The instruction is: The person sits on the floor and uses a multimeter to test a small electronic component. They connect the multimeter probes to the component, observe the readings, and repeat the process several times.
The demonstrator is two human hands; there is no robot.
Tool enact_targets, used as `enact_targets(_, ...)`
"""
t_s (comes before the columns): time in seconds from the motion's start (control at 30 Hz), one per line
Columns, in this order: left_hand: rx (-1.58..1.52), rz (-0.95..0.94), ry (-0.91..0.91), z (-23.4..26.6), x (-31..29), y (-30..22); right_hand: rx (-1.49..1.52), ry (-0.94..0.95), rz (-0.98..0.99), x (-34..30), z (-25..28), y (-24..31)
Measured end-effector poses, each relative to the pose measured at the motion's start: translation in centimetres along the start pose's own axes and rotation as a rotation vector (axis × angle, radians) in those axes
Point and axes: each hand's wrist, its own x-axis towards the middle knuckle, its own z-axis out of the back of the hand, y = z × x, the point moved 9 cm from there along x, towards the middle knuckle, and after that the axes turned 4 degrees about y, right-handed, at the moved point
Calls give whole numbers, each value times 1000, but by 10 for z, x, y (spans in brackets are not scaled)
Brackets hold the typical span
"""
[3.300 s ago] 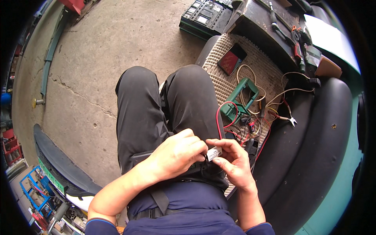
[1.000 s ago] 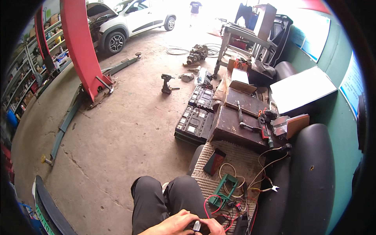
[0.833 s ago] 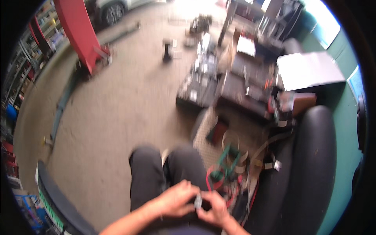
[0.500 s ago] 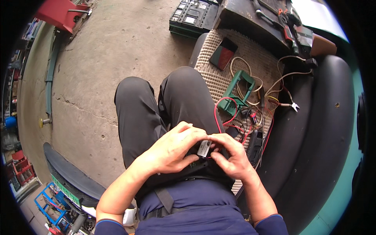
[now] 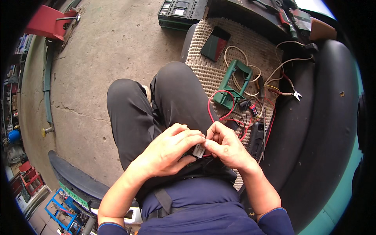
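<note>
The left hand [image 5: 166,150] is grasping a white block [image 5: 198,151] over the lap [image 5: 180,98]; the right hand [image 5: 230,152] is pinching at its far end, contents hidden. A green frame [image 5: 225,81] is lying far right.

We see a whitish small block [image 5: 198,151] with dark printing, a bright red wire [image 5: 234,102], and a bottle-green plastic frame [image 5: 223,98] on a beige mat [image 5: 198,53] with a knobbly woven pattern. Our trousers [image 5: 172,86] are charcoal black, our shirt [image 5: 188,219] navy with brighter blue sleeve edging. Black covers the seat back [image 5: 337,109], turquoise the wall [image 5: 344,176], cream the looping cable [image 5: 293,59].
</note>
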Motion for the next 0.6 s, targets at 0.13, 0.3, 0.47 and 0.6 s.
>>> enact_targets(0.13,18,20,14,-3,0,1,37,-11,-43,2,-4,0)
enact_targets(0.3,-6,26,9,-3,1,3,-27,-22,36,-1,-4,-3)
enact_targets(0.47,-58,55,13,-2,3,1,-13,-46,154,-4,-14,2)
enact_targets(0.6,7,20,31,-6,4,-3,-116,-81,198,-7,-10,-7)
